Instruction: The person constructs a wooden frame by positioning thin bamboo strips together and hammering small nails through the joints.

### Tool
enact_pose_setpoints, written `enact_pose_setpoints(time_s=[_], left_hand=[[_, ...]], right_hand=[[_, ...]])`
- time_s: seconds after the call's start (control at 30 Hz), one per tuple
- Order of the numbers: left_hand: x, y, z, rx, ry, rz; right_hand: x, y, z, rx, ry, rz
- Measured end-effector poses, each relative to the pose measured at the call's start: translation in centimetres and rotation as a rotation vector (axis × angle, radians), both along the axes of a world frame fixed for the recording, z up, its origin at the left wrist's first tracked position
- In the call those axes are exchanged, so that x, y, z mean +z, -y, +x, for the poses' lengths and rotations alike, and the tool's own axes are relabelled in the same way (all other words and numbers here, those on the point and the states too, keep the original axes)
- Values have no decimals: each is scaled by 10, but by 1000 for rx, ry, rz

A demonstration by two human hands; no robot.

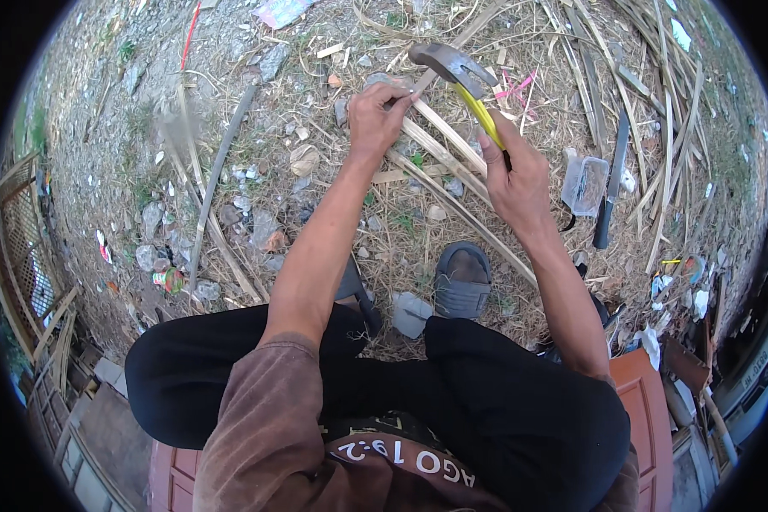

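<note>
My right hand [518, 175] is closed round the yellow handle of a claw hammer [478, 111]. The hammer's dark metal head is raised over the far ends of some thin wooden strips [454, 136]. At those ends, my left hand [375, 119] is closed, thumb and fingertips pressed together where a crossing strip [474, 30] meets them. Whether a strip's end or something small is between the fingertips is too small to tell. The strips slant from my left hand down to the right, passing below my right hand. A grey stone [390, 80] lies just beyond my left fingers.
A long knife [614, 175] with a dark handle lies right of a clear plastic box [584, 186]. Loose strips pile up at the far right [670, 111]; others [222, 171] lie left. Stones and dry grass cover the ground. My slippered foot [463, 282] is close below the strips.
</note>
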State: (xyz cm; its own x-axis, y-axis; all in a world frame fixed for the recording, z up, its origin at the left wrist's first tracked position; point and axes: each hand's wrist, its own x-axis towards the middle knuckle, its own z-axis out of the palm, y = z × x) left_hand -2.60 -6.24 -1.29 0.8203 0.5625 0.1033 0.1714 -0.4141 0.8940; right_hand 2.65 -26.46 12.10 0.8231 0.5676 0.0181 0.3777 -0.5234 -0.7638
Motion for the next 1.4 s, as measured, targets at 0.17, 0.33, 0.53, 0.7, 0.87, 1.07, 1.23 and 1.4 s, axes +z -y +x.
enact_pose_setpoints(time_s=[0.17, 0.33, 0.53, 0.7, 0.87, 1.07, 1.23, 1.4], left_hand=[[3, 1, 5, -17, -53, 105], [2, -2, -1, 6, 0, 55], [-1, 0, -2, 7, -27, 38], [5, 0, 3, 3, -19, 80], [0, 2, 3, 25, -9, 107], [2, 0, 6, 6, -2, 90], [-4, 2, -2, 17, -24, 43], [1, 0, 1, -16, -24, -11]], right_hand=[[-24, 2, 3, 91, 26, -268], [-5, -5, -4, 17, -20, 71], [-20, -1, -4, 17, -87, -83], [-28, 0, -4, 74, -57, -374], [-19, 3, -3, 4, -39, -108], [-29, 1, -1, 40, -47, -220], [-10, 0, -8, -40, -15, 57], [-29, 53, -6, -134, -190, -348]])
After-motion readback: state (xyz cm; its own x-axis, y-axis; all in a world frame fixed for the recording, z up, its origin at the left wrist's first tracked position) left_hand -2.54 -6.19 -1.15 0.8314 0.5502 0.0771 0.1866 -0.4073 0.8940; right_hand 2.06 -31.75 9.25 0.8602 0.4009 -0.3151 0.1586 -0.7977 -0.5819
